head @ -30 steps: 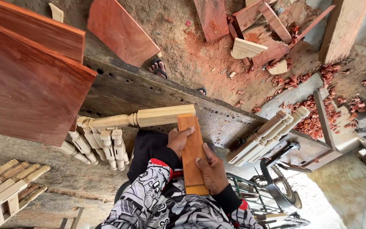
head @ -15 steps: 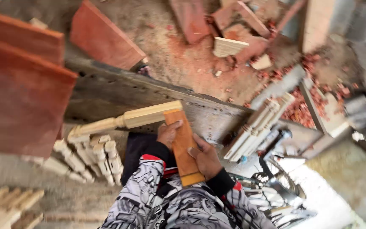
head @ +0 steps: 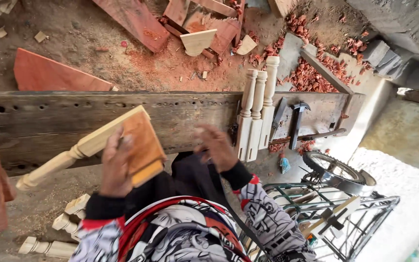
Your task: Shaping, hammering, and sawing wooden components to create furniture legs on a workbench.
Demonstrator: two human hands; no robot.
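Observation:
My left hand (head: 115, 167) grips an orange-brown wooden block (head: 144, 145) that lies against the square end of a pale turned wooden leg (head: 59, 162). The leg slants down to the left, across the front of a dark, weathered bench plank (head: 49, 116). My right hand (head: 217, 145) hovers beside the block with its fingers apart, holds nothing, and looks blurred. Both sleeves are black and white patterned with dark cuffs.
Three pale turned spindles (head: 257, 111) and a hammer (head: 297, 121) lie on the plank's right part. More turned pieces (head: 66, 223) lie at lower left. Red boards (head: 54, 75), offcuts and reddish shavings (head: 311, 73) cover the ground beyond. A bicycle wheel (head: 338, 170) and a metal rack (head: 345, 218) stand at lower right.
My right hand has come off the block and opened. My left hand has swung the block and leg to the left and tilted them. The view has shifted to the right along the bench.

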